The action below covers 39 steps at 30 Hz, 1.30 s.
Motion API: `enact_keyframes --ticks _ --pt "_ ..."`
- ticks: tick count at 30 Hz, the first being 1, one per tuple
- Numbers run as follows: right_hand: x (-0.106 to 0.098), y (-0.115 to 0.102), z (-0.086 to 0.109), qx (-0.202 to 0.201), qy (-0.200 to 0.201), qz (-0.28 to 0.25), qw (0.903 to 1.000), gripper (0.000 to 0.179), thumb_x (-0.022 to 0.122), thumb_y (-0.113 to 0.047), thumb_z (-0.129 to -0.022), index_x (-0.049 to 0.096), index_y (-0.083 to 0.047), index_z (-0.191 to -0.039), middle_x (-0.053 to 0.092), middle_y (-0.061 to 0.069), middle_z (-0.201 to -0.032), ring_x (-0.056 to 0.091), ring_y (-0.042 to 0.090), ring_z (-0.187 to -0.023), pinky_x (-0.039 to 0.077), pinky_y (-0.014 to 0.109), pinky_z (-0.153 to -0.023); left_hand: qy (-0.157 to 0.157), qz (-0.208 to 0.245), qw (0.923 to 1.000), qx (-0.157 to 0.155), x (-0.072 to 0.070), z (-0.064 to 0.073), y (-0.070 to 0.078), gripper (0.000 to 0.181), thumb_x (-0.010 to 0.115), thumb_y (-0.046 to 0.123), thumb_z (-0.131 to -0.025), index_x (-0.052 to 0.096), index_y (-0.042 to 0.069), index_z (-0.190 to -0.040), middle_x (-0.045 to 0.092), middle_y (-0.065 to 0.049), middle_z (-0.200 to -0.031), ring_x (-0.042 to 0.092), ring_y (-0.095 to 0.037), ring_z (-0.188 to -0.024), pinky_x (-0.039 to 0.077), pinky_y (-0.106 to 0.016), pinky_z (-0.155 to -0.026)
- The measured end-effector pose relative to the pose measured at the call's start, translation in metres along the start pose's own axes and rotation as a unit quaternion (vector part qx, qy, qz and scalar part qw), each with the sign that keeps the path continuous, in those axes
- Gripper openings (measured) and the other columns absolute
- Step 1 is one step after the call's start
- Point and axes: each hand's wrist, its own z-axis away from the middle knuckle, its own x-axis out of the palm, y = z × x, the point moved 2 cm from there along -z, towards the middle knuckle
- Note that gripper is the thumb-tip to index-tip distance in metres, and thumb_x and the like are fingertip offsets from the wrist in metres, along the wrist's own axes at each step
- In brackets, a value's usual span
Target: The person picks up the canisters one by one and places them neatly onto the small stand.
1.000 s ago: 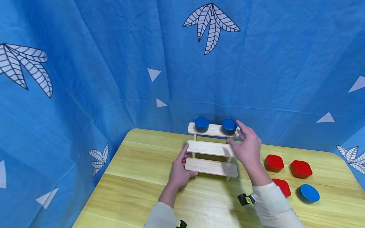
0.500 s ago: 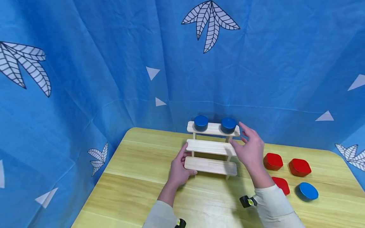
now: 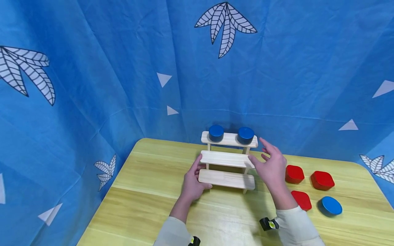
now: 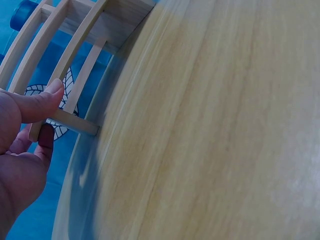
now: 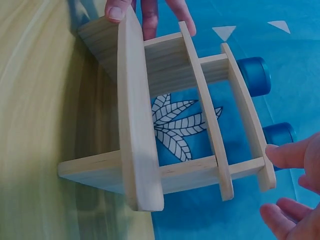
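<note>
A three-tier wooden stand (image 3: 226, 159) rests on the table, two round blue tins (image 3: 216, 133) side by side on its top tier. My left hand (image 3: 194, 182) grips the left end of the lowest tier. In the left wrist view the thumb (image 4: 50, 95) lies over that board, other fingers beneath. At the stand's right end is my right hand (image 3: 272, 167), holding nothing, its fingers spread and loosely bent. It is apart from the right-hand blue tin (image 3: 245, 135). A fingertip of it looks close to the top tier in the right wrist view; contact is unclear.
To the right of the stand lie three red rounded-square tins (image 3: 322, 180) and one more round blue tin (image 3: 330, 206) on the wooden table (image 3: 147, 171). The right forearm reaches past the nearest red one. A blue patterned curtain (image 3: 123, 68) hangs behind the table.
My right hand has come off the right-hand blue tin on the top tier and shifted a little to the right. The left hand keeps its grip on the stand.
</note>
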Motion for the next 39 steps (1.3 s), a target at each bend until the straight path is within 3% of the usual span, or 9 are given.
enact_keyframes --ticks 17,27,39 --pt "-0.004 0.01 0.012 0.01 0.005 0.018 0.9998 0.056 0.086 -0.006 -0.078 0.065 -0.002 -0.131 0.059 0.02 -0.128 0.061 0.039 -0.109 0.054 0.05 -0.085 0.002 -0.007 1.0 -0.003 0.0 0.0 0.001 0.126 0.085 -0.022 -0.057 0.034 0.041 -0.155 0.061 -0.001 -0.123 0.06 -0.023 -0.107 0.056 -0.03 -0.081" --pt "-0.012 0.015 0.023 0.051 -0.003 0.037 0.998 0.059 0.086 -0.012 -0.08 0.064 -0.005 -0.134 0.057 0.02 -0.133 0.059 0.04 -0.113 0.053 0.052 -0.087 0.0 -0.008 1.0 0.003 -0.001 0.001 0.001 0.125 0.085 -0.021 -0.058 0.034 0.04 -0.155 0.061 -0.001 -0.123 0.06 -0.023 -0.107 0.055 -0.03 -0.082" --pt "-0.021 0.022 0.028 0.067 -0.007 0.049 0.9965 0.058 0.086 -0.014 -0.08 0.064 -0.004 -0.133 0.056 0.02 -0.135 0.058 0.041 -0.115 0.052 0.052 -0.089 0.002 -0.004 1.0 -0.001 -0.001 0.001 0.001 0.126 0.085 -0.022 -0.058 0.034 0.04 -0.155 0.061 -0.002 -0.123 0.059 -0.023 -0.107 0.056 -0.03 -0.081"
